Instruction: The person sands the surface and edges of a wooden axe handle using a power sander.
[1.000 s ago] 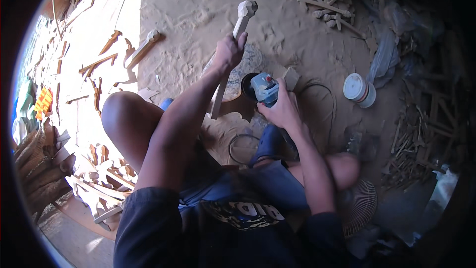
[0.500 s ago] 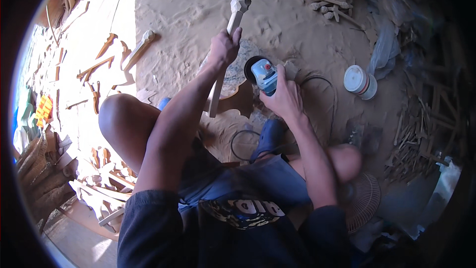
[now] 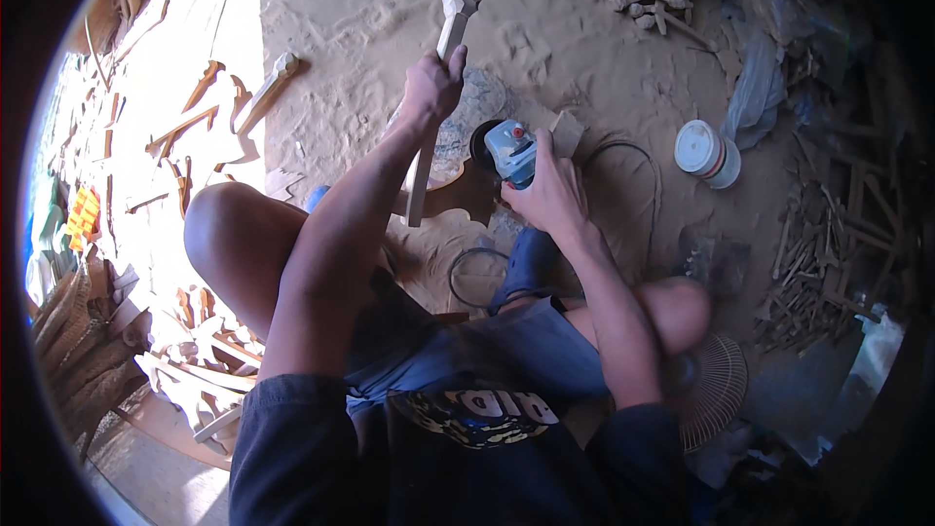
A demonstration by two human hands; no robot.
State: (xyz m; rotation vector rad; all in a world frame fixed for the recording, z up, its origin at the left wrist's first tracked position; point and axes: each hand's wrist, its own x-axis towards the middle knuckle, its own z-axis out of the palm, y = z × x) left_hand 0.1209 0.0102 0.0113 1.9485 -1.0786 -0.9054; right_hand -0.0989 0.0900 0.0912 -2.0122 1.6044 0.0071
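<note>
Gripping the carved wooden stick (image 3: pixel 435 102) upright over the sandy floor (image 3: pixel 360 19), my left hand (image 3: pixel 433 83) wraps it mid-shaft, arm stretched forward. My right hand (image 3: pixel 550 190) clamps the blue angle grinder (image 3: pixel 508 151) just beside the stick.

Harsh sunlight glares upper left — dim shade elsewhere, black fisheye rim.

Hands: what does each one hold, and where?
Left hand grips the long pale carved wooden piece near its top; right hand holds the blue-grey angle grinder body.
</note>
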